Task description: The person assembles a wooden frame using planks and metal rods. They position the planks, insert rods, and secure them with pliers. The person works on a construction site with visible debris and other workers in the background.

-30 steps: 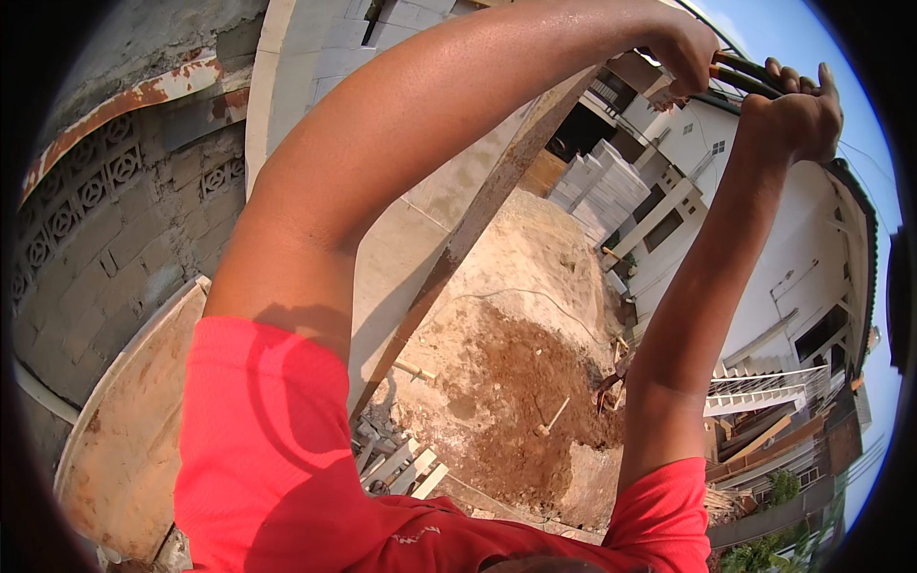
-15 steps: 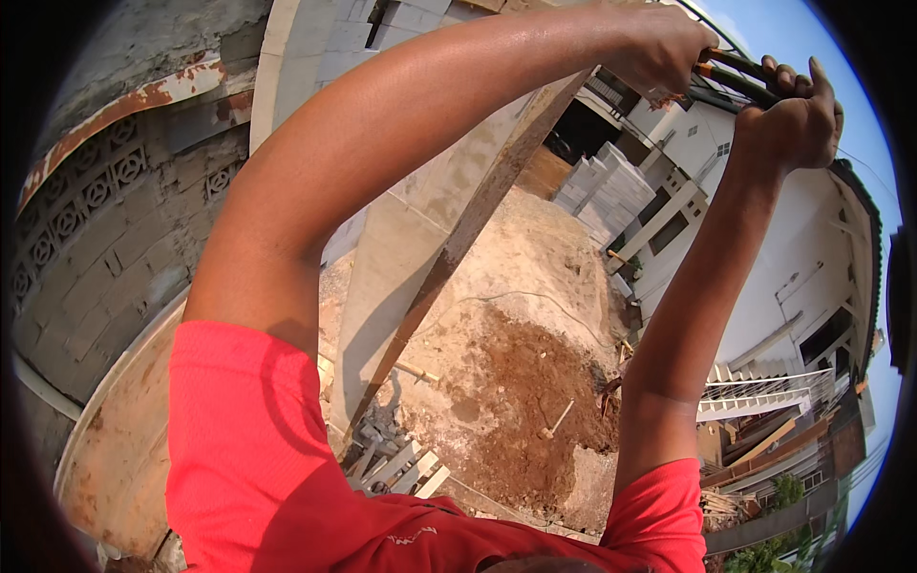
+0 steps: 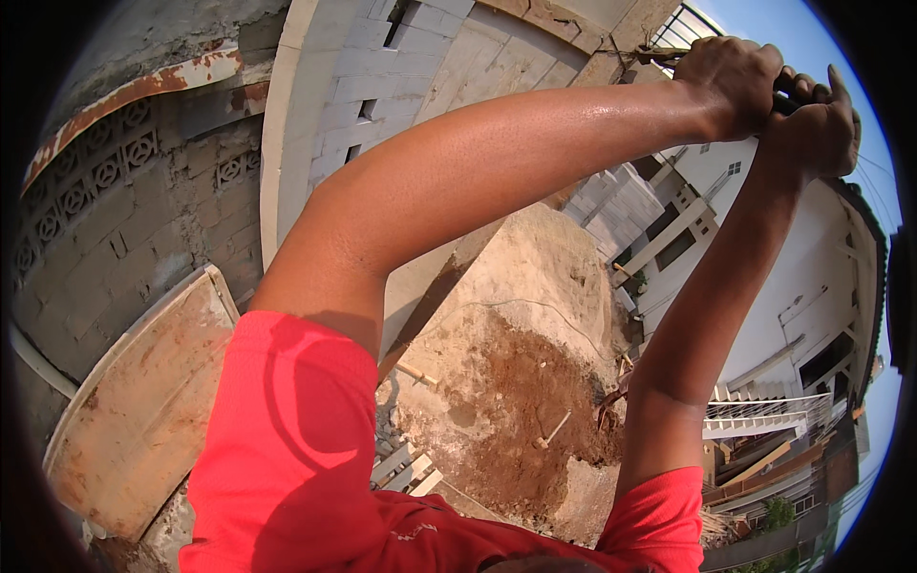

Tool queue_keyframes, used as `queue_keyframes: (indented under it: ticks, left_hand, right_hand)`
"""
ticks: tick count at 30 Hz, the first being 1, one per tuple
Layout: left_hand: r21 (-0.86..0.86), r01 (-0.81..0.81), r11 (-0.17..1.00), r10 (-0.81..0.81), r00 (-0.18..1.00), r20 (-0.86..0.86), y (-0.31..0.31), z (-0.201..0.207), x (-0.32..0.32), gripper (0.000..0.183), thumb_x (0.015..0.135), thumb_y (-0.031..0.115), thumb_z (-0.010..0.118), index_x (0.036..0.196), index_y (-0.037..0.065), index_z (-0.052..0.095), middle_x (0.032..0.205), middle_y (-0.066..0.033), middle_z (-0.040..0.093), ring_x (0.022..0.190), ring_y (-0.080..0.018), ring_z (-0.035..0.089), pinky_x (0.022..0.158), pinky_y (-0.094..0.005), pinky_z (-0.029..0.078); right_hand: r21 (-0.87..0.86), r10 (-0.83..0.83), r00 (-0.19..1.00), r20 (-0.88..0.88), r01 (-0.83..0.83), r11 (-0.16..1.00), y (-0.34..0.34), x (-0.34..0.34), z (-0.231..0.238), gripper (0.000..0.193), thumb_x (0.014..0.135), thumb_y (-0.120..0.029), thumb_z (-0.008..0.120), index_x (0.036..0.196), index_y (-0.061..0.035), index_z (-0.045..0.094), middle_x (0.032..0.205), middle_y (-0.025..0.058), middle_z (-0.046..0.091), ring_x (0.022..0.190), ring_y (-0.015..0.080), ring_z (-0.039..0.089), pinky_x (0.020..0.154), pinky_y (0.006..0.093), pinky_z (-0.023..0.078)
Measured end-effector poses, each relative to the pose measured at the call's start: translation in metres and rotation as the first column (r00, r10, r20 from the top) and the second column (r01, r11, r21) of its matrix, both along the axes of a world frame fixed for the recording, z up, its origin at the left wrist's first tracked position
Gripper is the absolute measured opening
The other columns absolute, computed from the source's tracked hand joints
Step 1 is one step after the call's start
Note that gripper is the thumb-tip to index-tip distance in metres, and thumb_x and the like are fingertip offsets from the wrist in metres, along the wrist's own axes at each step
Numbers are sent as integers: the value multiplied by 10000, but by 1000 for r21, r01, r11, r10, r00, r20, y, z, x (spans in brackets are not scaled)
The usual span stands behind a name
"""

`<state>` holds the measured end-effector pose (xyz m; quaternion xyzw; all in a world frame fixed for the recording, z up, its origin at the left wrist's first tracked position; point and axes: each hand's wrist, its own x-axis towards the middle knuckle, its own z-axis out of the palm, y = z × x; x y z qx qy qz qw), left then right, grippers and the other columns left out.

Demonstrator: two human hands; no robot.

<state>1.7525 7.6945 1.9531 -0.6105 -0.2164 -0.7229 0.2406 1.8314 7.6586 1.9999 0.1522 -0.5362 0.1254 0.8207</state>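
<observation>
Both arms are raised toward the upper right. My left hand (image 3: 728, 84) is closed round a dark, two-handled tool, its back and knuckles facing up. Right beside it, my right hand (image 3: 817, 134) grips the tool's black handle (image 3: 787, 101), with its thumb sticking up. The two hands are close together, almost touching. A dark end (image 3: 661, 55) shows left of my left hand, close to rough bars or wire (image 3: 621, 53) at the end of a concrete beam (image 3: 600, 74). My hands hide most of the tool, so its kind is unclear.
A grey block wall (image 3: 86, 258) and a rust-stained curved panel (image 3: 143, 401) stand at left. Below lies bare soil with a dug reddish patch (image 3: 525, 411) and a wooden-handled tool (image 3: 554, 430). Stacked pale blocks (image 3: 611, 210), a white building (image 3: 764, 248) and white stairs (image 3: 759, 417) are beyond.
My left hand has moved right and slightly down along the tool, up against my right hand. My right hand has shifted a little right and down. The beam end now shows left of my hands.
</observation>
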Motion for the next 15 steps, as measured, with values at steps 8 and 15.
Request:
queue_keyframes:
  ticks: [8, 15]
  left_hand:
    - [-156, -78, 985, 72, 997, -41, -6, 8, -5, 334, 875, 360, 679, 1090, 115, 753, 1026, -169, 771, 1025, -310, 756, 949, -422, 574]
    - [-279, 133, 951, -201, 952, -232, -35, -2, -43, 364, 845, 461, 805, 1005, 134, 807, 911, -85, 784, 889, -224, 751, 845, -365, 584]
  right_hand:
    - [-110, -248, 967, 60, 254, 961, -19, -2, -14, 164, 910, -34, 747, 965, 62, 626, 859, 182, 679, 842, 293, 733, 809, 449, 635]
    - [170, -514, 850, 117, 493, 853, -28, 87, -74, 351, 1014, -148, 657, 1241, 93, 538, 1102, 233, 701, 1069, 335, 739, 973, 420, 624]
